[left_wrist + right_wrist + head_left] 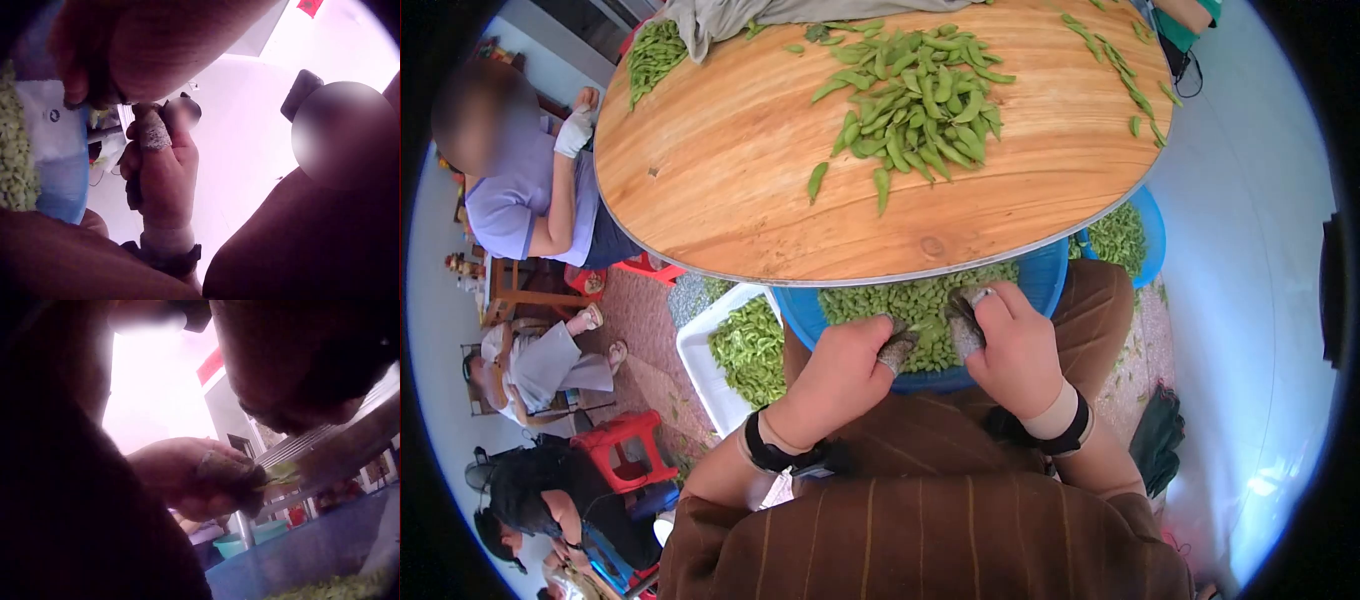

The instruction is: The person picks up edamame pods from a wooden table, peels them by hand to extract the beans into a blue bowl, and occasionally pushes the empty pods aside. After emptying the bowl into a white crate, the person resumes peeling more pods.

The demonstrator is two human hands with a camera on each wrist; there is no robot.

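Note:
Both hands are over a blue basin (800, 318) of shelled green soybeans (890, 300), held low at the person's lap. My left hand (840, 370) pinches a green soybean pod (284, 474) whose end sticks out past the fingertips in the right wrist view. Facing it, a short gap away, my right hand (1018, 350) has its fingers curled, with a pale green bit of pod beside the thumb in the head view. Grey wrapping covers the thumb (155, 132) of the right hand, and the left thumb (897, 350) is wrapped too.
The round wooden table (730, 200) overhangs the basin and bears a heap of soybean pods (930, 110). A white tray (692, 350) of pods stands left; another blue basin (1155, 235) stands right. Other people sit at left, near a red stool (625, 437).

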